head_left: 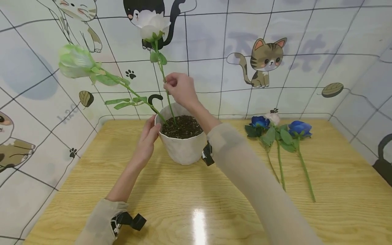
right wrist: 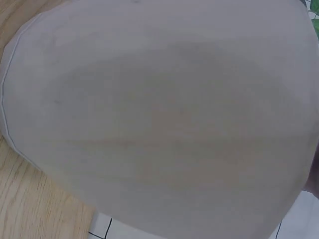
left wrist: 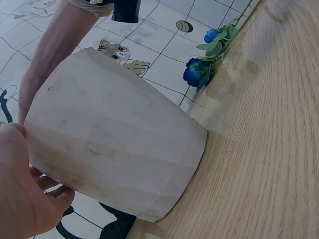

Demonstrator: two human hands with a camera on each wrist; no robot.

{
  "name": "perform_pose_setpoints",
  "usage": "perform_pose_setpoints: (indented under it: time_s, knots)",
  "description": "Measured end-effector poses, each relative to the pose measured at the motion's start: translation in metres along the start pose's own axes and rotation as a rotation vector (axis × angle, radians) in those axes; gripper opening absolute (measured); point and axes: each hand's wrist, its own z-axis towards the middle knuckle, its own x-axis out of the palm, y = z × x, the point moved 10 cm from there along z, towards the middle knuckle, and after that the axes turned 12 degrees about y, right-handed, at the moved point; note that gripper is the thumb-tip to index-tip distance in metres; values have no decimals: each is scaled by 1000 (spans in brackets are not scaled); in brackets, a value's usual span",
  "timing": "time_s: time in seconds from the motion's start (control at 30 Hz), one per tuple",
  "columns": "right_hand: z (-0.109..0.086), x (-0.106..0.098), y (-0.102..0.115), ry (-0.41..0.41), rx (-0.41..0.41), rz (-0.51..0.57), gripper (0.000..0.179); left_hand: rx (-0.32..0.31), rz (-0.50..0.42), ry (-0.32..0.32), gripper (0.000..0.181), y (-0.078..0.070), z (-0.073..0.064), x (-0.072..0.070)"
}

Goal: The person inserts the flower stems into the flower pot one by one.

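Note:
A white flower pot filled with dark soil stands on the table. My left hand holds the pot's left side near the rim; in the left wrist view, this hand curves around the pot wall. Above the soil, my right hand pinches the green stem of a white artificial rose, which stands nearly upright with its lower end in the soil. A pale green rose leans left out of the same pot. The right wrist view is mostly filled by the pot's side.
To the right on the wooden table lie two blue roses and a pale pink rose, stems toward me. A wall covering with cartoon cats rises right behind the pot. A dark object shows at the right edge.

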Motion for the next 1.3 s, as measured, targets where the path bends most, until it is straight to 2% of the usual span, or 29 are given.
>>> perform_pose_setpoints:
  time_s: [0.33,0.57,0.8,0.97,1.3]
  knots:
    - [3,12,2,65,33,-12,22,-13,9,-3,52,1,-1,0]
    - [-2,13,-3,112,76,8,33,-11,16,4,52,0,-1,2]
    - [-8,8,-2,108,62,-1,41,-16,27,8,53,1,-2,2]
    - [-14,5,-1,93,32,46,44,-20,32,5,53,2,-3,-1]
    - [-36,0,4,128,8,66,47,-22,22,10,52,1,-2,1]
